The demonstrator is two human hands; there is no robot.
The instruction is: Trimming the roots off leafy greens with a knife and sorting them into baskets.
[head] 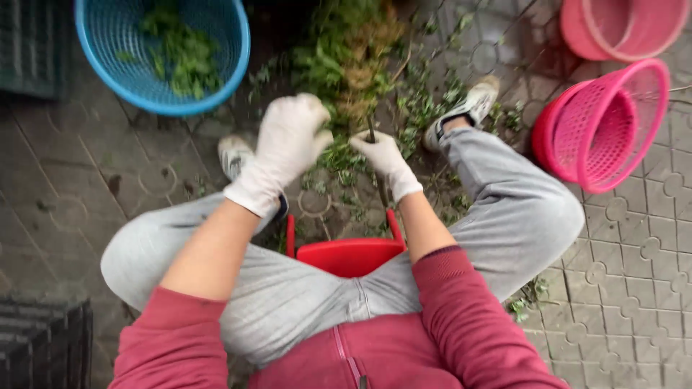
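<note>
Both my hands wear white gloves. My right hand (383, 160) is closed around the stems of a bunch of leafy green herbs (351, 54) that stretches away from me over the paved ground. My left hand (290, 140) rests on the same bunch just to the left, fingers curled into the leaves near the stems. I sit on a low red stool (347, 254), knees apart, in grey trousers and a dark red top. Loose green sprigs (425, 108) lie scattered between my white shoes.
A blue mesh basket (97, 50) with picked green leaves stands at the upper left. Two pink mesh baskets (602, 130) sit at the right, one more pink basket (620, 25) behind them. Dark plastic crates (43, 342) sit at the lower left and upper left (32, 43).
</note>
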